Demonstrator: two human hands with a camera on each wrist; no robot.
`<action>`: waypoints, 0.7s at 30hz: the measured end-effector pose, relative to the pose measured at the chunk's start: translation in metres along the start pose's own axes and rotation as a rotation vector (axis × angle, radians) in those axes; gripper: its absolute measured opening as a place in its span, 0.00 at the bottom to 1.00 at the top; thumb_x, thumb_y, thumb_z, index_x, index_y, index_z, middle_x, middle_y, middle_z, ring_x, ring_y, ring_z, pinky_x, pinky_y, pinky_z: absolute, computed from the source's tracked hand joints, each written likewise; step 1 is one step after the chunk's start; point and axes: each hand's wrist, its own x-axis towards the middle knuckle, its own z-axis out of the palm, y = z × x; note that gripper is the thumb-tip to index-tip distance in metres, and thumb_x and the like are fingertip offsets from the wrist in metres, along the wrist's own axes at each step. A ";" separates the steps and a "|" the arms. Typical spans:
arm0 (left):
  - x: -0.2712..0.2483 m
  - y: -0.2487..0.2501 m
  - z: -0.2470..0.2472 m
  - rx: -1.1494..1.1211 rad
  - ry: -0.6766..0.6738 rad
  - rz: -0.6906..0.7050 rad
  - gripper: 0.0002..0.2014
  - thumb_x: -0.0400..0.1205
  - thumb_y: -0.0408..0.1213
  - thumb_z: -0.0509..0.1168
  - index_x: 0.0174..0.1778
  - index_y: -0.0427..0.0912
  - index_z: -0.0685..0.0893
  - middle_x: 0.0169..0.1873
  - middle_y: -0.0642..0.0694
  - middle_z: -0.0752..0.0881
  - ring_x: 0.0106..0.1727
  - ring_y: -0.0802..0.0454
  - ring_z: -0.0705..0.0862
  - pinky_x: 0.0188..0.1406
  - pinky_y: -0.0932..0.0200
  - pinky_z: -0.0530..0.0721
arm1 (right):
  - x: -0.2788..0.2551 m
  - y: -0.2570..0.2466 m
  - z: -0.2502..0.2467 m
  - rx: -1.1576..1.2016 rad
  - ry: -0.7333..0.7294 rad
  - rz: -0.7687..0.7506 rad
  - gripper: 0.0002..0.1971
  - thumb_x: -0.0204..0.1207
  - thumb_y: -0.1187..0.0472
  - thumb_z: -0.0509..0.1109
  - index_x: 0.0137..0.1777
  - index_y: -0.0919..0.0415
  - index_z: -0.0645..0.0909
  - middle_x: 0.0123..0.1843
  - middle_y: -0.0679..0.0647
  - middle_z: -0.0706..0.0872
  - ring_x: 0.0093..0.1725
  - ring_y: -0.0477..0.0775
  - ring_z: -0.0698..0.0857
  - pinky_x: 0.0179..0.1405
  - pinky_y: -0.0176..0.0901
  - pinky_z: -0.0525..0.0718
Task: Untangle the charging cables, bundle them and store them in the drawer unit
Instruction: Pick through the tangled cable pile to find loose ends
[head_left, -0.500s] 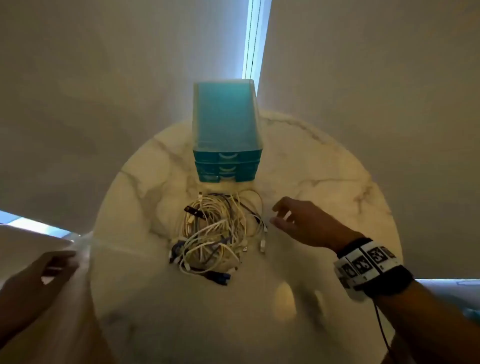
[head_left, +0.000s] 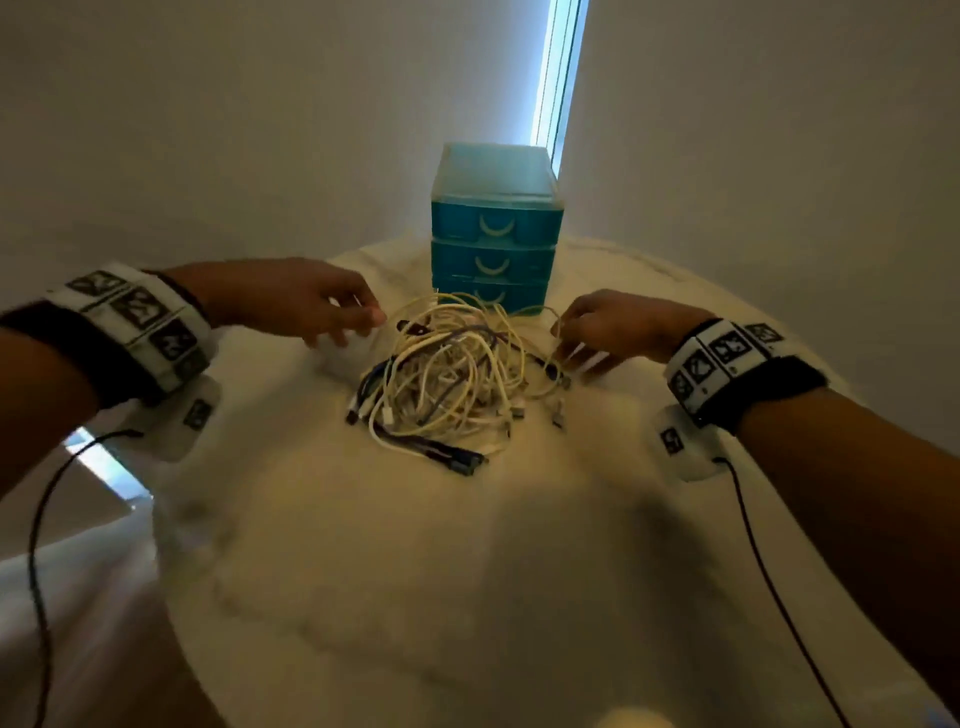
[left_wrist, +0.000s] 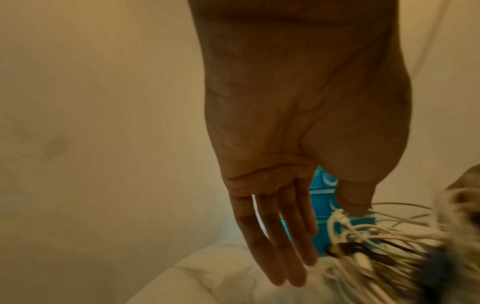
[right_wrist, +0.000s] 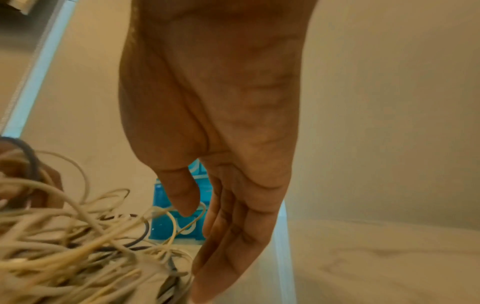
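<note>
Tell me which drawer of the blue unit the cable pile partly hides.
The bottom drawer: cable loops cross its front, while the middle drawer and top drawer show clear handles.

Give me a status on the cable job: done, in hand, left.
Done: nothing yet; the cables lie in one tangle on the table. In hand: the left hand and right hand flank the pile with straight fingers, gripping nothing. Left: untangling, bundling and storing; all three drawers of the drawer unit look closed.

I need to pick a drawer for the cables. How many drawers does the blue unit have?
3, stacked on the drawer unit: top drawer, middle drawer, bottom drawer, partly behind cables.
</note>
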 end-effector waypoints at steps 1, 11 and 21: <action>-0.009 0.009 0.006 0.047 0.028 -0.027 0.26 0.85 0.63 0.65 0.71 0.49 0.84 0.61 0.52 0.91 0.53 0.52 0.94 0.54 0.49 0.94 | -0.016 0.005 0.001 0.037 0.027 -0.017 0.14 0.93 0.62 0.63 0.72 0.69 0.81 0.62 0.63 0.92 0.60 0.63 0.93 0.52 0.56 0.95; -0.163 0.090 0.063 0.309 0.206 -0.047 0.30 0.88 0.65 0.63 0.79 0.49 0.79 0.74 0.49 0.85 0.68 0.47 0.85 0.70 0.52 0.80 | -0.184 0.044 0.028 0.261 0.165 -0.135 0.17 0.90 0.57 0.73 0.72 0.67 0.80 0.66 0.61 0.90 0.60 0.60 0.93 0.57 0.56 0.95; -0.079 0.079 0.053 0.308 0.084 -0.035 0.30 0.85 0.66 0.66 0.75 0.49 0.80 0.68 0.48 0.84 0.55 0.48 0.89 0.59 0.49 0.90 | -0.094 0.030 0.033 -0.073 0.181 -0.120 0.31 0.90 0.37 0.64 0.68 0.68 0.83 0.60 0.59 0.93 0.46 0.56 0.97 0.48 0.50 0.97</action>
